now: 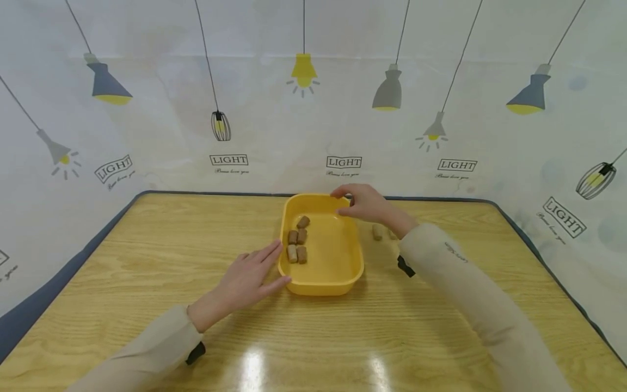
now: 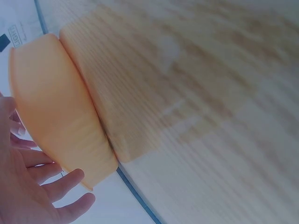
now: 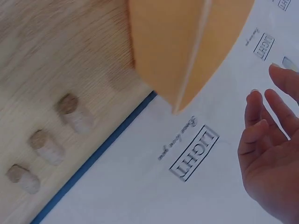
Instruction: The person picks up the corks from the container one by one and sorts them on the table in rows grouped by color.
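A yellow plastic tray stands lengthwise on the table. Several small brown cork-like cylinders lie in two rough columns along its left side, one pale and the others darker. My left hand is at the tray's left wall, fingers extended and fingertips right at the rim. Over the far right corner hovers my right hand, its fingers loosely bent with nothing between them; the right wrist view shows that hand empty too. Right of the tray, three more cylinders stand in a row, partly hidden by my sleeve in the head view.
The wooden table has a dark blue edge along the back. A white backdrop printed with lamps and LIGHT labels rises behind it and at both sides. The tray's far end is close to that back edge.
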`<state>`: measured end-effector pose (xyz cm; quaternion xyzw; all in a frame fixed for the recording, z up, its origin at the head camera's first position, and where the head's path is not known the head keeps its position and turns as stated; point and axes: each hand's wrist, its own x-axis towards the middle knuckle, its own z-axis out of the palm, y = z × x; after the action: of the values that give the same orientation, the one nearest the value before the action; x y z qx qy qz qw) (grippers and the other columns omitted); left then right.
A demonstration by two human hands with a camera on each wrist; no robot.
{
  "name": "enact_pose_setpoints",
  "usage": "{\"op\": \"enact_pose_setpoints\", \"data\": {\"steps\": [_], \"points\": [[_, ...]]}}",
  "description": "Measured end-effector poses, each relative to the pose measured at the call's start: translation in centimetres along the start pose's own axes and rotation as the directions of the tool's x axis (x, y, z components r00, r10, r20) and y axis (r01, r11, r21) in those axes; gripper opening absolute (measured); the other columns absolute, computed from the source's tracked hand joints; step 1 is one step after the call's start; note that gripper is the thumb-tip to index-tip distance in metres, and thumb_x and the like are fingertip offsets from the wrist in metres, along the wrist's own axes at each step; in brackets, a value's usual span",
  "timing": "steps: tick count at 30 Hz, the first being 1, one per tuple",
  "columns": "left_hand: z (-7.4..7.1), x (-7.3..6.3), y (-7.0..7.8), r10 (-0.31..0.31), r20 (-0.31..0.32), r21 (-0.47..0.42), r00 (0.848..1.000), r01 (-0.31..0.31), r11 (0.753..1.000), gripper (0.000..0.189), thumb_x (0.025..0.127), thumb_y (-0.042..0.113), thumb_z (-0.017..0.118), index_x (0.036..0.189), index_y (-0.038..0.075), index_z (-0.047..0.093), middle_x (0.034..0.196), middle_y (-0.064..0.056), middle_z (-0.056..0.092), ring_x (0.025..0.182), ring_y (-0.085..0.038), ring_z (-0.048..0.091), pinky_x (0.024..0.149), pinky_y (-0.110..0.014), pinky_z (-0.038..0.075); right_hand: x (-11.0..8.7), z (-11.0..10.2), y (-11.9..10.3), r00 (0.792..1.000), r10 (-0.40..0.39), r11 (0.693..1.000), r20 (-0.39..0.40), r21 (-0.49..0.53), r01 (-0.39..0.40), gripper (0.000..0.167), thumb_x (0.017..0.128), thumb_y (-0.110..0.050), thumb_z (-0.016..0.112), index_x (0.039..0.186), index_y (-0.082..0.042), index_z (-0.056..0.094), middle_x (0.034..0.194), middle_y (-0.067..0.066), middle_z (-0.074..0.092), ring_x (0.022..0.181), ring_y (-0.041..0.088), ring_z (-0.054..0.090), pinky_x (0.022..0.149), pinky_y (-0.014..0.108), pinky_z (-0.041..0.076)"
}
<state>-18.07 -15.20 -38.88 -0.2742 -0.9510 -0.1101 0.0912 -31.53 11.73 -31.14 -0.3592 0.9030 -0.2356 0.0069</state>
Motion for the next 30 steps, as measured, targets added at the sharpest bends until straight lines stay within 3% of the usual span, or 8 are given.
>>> {"op": "enact_pose_setpoints", "data": {"steps": [10,16,20,24,30], "points": [[0.1,0.1,-0.1,-0.002,0.007,-0.001,1.000,0.002,1.000,0.073,0.087,0.058,0.036,0.137,0.004,0.031,0.140,-0.010,0.029,0.114,-0.030,0.042,0.086,-0.050,0.034,2.2,0.5,-2.9,0.985,0.036,0.999,0.172,0.006,-0.038,0.043,0.081,-0.021,0.064,0.119,-0.004,0.053,0.110,0.010,0.058,0.096,0.022,0.053,0.080,0.033,0.042],[0.0,0.0,0.0,-0.001,0.008,-0.001,1.000,0.001,1.000,0.073,0.087,0.056,0.038,0.137,0.004,0.031,0.139,-0.010,0.030,0.113,-0.031,0.043,0.086,-0.050,0.034,3.3,0.8,-4.6,0.958,0.102,0.991,0.269,0.051,-0.120,0.041,0.081,-0.019,0.065,0.117,-0.005,0.054,0.108,0.012,0.058,0.085,0.019,0.057,0.072,0.028,0.046],[0.0,0.1,0.0,-0.002,0.010,-0.004,1.000,0.002,1.000,0.073,0.087,0.056,0.038,0.136,0.003,0.032,0.139,-0.010,0.030,0.113,-0.030,0.043,0.085,-0.050,0.034,4.2,1.6,-4.9,0.926,0.162,0.977,0.340,0.077,-0.199,0.040,0.080,-0.021,0.065,0.116,-0.007,0.055,0.105,0.009,0.058,0.079,0.018,0.058,0.068,0.030,0.046],[0.0,0.1,0.0,0.001,0.010,-0.003,1.000,-0.001,1.000,0.073,0.087,0.056,0.038,0.136,0.004,0.032,0.139,-0.010,0.030,0.112,-0.030,0.044,0.085,-0.049,0.035,4.9,2.6,-4.7,0.878,0.211,0.962,0.430,0.066,-0.264,0.041,0.080,-0.025,0.066,0.116,-0.010,0.055,0.103,0.003,0.058,0.079,0.016,0.057,0.067,0.033,0.045],[0.0,0.0,0.0,0.000,0.008,0.003,1.000,0.000,1.000,0.073,0.087,0.056,0.038,0.136,0.003,0.032,0.139,-0.010,0.030,0.112,-0.030,0.044,0.084,-0.050,0.035,5.6,4.0,-4.7,0.822,0.220,0.950,0.525,0.077,-0.303,0.039,0.081,-0.021,0.064,0.117,-0.010,0.055,0.105,0.001,0.057,0.082,0.016,0.056,0.065,0.029,0.042]]}}
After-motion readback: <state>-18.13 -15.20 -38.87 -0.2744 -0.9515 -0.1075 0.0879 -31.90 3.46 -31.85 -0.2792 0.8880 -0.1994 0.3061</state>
